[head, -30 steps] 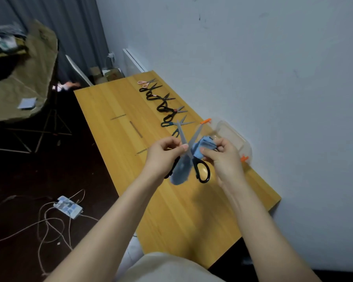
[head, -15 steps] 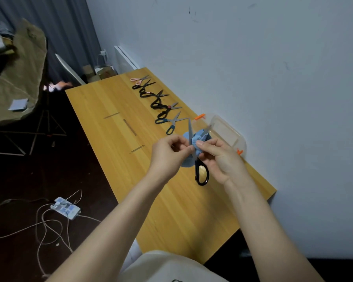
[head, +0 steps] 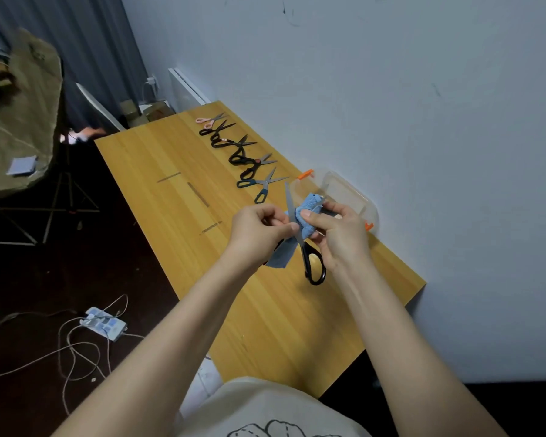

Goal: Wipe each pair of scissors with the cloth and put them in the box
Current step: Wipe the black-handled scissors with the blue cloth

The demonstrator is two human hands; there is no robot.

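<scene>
- Desk (head: 171,190): yellow wood, pushed against the wall, and carries all the task items.
- Clear plastic box (head: 350,189): orange latches, lid off, on the desk by the wall just beyond the hands. Can't tell if anything is inside.
- Row of scissors (head: 243,159): several pairs lined up along the wall side, past the box, untouched. Looks like these aren't wiped yet.
- Left hand (head: 259,228): fingers curled, pinching the held pair near the pivot.
- Right hand (head: 338,234): gripping the bunched cloth around one blade.
- Black-handled scissors (head: 314,266): held above the desk, blades open, one blade pointing up, one handle loop hanging down.
- Blue cloth (head: 309,209): wrapped on the far blade, loose end hanging under the left hand.
- Step: wiping this pair, early in the task. Next: wipe the bare blade, close the pair, drop it in the box.
</scene>
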